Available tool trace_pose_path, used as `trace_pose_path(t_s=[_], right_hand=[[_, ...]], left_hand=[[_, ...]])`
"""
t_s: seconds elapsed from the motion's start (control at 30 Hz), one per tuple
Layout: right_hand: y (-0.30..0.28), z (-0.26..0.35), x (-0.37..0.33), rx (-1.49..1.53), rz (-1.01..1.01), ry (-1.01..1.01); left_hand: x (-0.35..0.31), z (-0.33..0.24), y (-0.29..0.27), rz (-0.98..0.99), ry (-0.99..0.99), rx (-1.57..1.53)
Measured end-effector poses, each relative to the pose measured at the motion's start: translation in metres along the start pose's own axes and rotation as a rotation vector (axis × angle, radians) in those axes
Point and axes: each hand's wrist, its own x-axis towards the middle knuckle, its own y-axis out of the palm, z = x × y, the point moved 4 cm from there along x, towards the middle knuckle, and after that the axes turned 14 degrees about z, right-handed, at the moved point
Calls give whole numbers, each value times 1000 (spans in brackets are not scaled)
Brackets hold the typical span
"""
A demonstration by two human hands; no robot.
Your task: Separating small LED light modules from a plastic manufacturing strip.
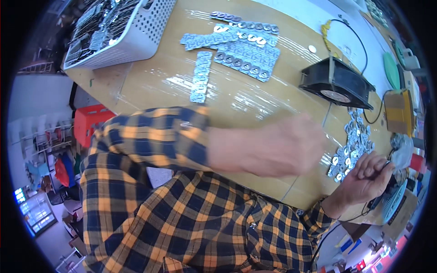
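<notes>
Glossy tan worktable (150, 82) bearing white perforated basket (136, 32), flat metal strips (236, 45), black box fan (337, 84), heap of small metal pieces (353, 145).

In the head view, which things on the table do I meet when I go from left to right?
White perforated basket → grey strips of small metal parts → black fan → heap of loose silver parts → yellow box.

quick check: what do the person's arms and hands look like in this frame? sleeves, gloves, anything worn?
Both arms wear long shirt sleeves in a navy and orange-yellow plaid. The left hand is bare and motion-blurred, with no glove. The right hand is bare too, its sleeve ending in a cuff at the wrist. No watch or ring can be made out.
</notes>
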Motion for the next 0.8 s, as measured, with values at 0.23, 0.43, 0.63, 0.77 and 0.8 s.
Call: trace_pose_path(t_s=[0.23, 0.43, 0.63, 0.77, 0.8], right_hand=[[7, -13, -1, -53, 26, 81], [11, -31, 2, -91, 68, 112], [13, -32, 0, -128, 85, 142], [21, -31, -4, -259, 67, 196], [24, -32, -7, -331, 39, 249]], left_hand=[[-156, 102, -53, -324, -588, 176], [-172, 97, -40, -216, -500, 93], [-163, 95, -42, -78, -371, 59], [-147, 85, -52, -76, -344, -26], [-138, 80, -53, -105, -331, -139]])
